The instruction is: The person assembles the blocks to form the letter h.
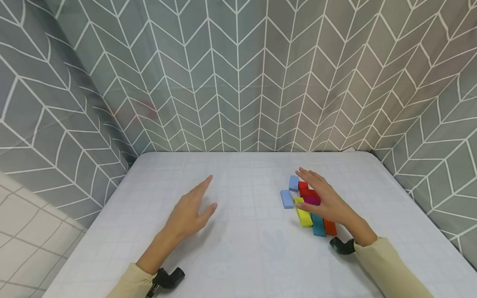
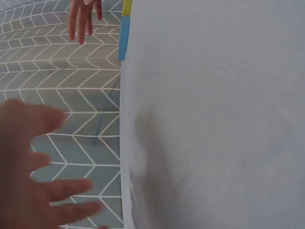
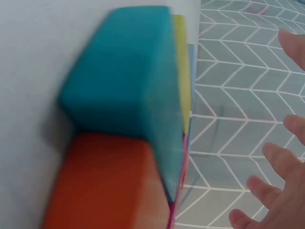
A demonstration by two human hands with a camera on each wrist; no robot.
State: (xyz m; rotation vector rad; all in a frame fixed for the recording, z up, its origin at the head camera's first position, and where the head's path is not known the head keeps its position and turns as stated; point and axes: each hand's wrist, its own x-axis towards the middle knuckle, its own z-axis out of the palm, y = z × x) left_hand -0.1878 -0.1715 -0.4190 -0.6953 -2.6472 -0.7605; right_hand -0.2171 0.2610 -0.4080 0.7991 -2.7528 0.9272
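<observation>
On the right of the white table lies a loose cluster of coloured blocks: a yellow block (image 1: 304, 216), a teal block (image 1: 318, 226), an orange block (image 1: 330, 227), a magenta block (image 1: 312, 200), red blocks (image 1: 308, 192) and two light blue blocks (image 1: 286, 199). My right hand (image 1: 329, 203) hovers over the cluster with fingers spread, holding nothing and hiding part of it. In the right wrist view the teal block (image 3: 114, 71) and orange block (image 3: 100, 181) stand large and close. My left hand (image 1: 188, 213) is over the table's left half, its fingers extended and thumb apart, with nothing in it.
The white table (image 1: 246, 256) has a faint grid on its cover. A grey curtain (image 1: 238, 74) with white chevron lines hangs behind and along both sides. Pale tiles (image 1: 30, 236) show at the lower left. Each wrist bears a small black camera (image 1: 169, 278).
</observation>
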